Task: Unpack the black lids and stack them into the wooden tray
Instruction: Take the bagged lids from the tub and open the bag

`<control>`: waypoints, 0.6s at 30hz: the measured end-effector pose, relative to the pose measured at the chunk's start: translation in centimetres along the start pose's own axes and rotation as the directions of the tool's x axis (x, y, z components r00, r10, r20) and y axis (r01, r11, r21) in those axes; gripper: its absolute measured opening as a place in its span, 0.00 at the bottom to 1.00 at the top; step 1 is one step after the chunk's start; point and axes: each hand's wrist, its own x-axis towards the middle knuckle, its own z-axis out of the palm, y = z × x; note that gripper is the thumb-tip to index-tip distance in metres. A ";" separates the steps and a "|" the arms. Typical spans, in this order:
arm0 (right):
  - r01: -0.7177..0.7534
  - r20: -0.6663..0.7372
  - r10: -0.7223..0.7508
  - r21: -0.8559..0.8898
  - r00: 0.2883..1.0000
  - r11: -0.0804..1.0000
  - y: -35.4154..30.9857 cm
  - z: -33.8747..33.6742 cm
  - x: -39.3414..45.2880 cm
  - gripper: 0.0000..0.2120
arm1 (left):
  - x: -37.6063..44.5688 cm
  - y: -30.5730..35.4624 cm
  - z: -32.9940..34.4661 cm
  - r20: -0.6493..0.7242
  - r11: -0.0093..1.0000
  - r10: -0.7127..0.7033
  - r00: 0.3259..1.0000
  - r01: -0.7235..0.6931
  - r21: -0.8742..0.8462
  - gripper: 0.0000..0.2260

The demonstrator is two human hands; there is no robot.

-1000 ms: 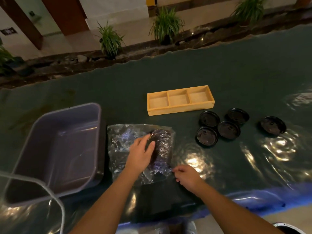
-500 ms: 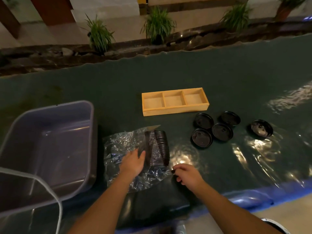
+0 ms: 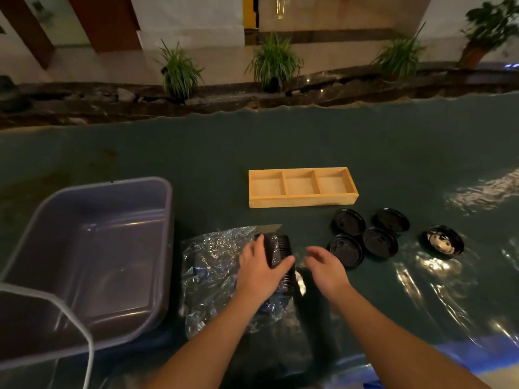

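Observation:
A crinkled clear plastic bag [image 3: 213, 270] lies on the dark green table. A sleeve of stacked black lids [image 3: 280, 248] lies on its side at the bag's right end. My left hand [image 3: 261, 272] grips this stack, fingers over the top and thumb on its right side. Just right of the stack, my right hand [image 3: 325, 266] hovers with relaxed fingers and holds nothing. Several loose black lids [image 3: 365, 237] lie flat to the right, one more lid [image 3: 443, 242] further right. The wooden tray [image 3: 303, 202] with three compartments sits beyond them.
A large grey plastic tub [image 3: 92, 254] stands at the left, close to the bag. A white cable [image 3: 81, 327] curves across its near corner. The table's far edge borders a stone ledge with potted plants [image 3: 275, 63].
My left hand has moved up and right onto the lid stack and closed round it. My right hand has lifted off the bag's corner and opened beside the stack.

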 end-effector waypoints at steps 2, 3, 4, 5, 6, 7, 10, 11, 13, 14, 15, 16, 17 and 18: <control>0.025 0.019 -0.025 -0.035 1.000 0.999 -0.4 -0.1 1.0 0.19 | 0.4 0.3 1.0 0.018 0.998 -0.060 0.998 0.059 0.021 0.44; 0.038 0.034 -0.037 -0.043 0.999 0.998 -0.6 -0.2 1.6 0.20 | 0.6 0.5 1.4 0.002 0.996 -0.081 0.997 0.081 0.024 0.44; 0.049 0.054 -0.046 -0.048 0.997 0.998 -0.6 -0.1 2.3 0.20 | 0.8 0.8 1.7 -0.023 0.995 -0.098 0.995 0.099 0.023 0.43; 0.063 0.081 -0.058 -0.055 0.995 0.997 -0.8 -0.1 2.9 0.21 | 0.9 1.1 1.9 -0.048 0.993 -0.119 0.992 0.120 0.019 0.42; 0.075 0.116 -0.067 -0.065 0.991 0.995 -1.0 0.0 3.5 0.22 | 1.1 1.4 2.2 -0.076 0.989 -0.145 0.986 0.147 0.012 0.40; 0.091 0.150 -0.079 -0.076 0.986 0.993 -1.2 0.0 4.0 0.22 | 1.3 1.7 2.5 -0.104 0.984 -0.175 0.979 0.176 -0.001 0.38; 0.139 0.235 -0.110 -0.114 0.966 0.984 -1.6 0.1 5.2 0.25 | 1.7 2.1 3.1 -0.144 0.963 -0.270 0.952 0.262 -0.071 0.36; 0.156 0.267 -0.120 -0.118 0.956 0.981 -1.7 0.1 5.6 0.26 | 1.8 2.1 3.3 -0.150 0.956 -0.290 0.945 0.279 -0.093 0.36; 0.184 0.335 -0.140 -0.103 0.932 0.978 -1.9 0.2 6.2 0.29 | 2.1 2.1 3.6 -0.159 0.946 -0.313 0.936 0.292 -0.140 0.36; 0.195 0.363 -0.150 -0.090 0.919 0.977 -2.0 0.3 6.5 0.29 | 2.3 1.9 3.7 -0.166 0.942 -0.321 0.932 0.297 -0.157 0.37; 0.204 0.383 -0.159 -0.079 0.910 0.976 -2.3 0.3 6.7 0.30 | 2.3 1.7 3.7 -0.173 0.940 -0.326 0.929 0.299 -0.163 0.38; 0.211 0.399 -0.169 -0.063 0.901 0.975 -2.5 0.3 7.0 0.30 | 2.3 1.5 3.8 -0.178 0.941 -0.326 0.928 0.300 -0.159 0.38; 0.213 0.413 -0.176 -0.046 0.894 0.976 -2.7 0.2 7.2 0.30 | 2.2 1.4 3.9 -0.178 0.944 -0.319 0.931 0.295 -0.150 0.38; 0.205 0.431 -0.177 -0.020 0.885 0.978 -2.9 0.2 7.2 0.30 | 2.0 1.5 3.8 -0.176 0.948 -0.306 0.936 0.284 -0.142 0.36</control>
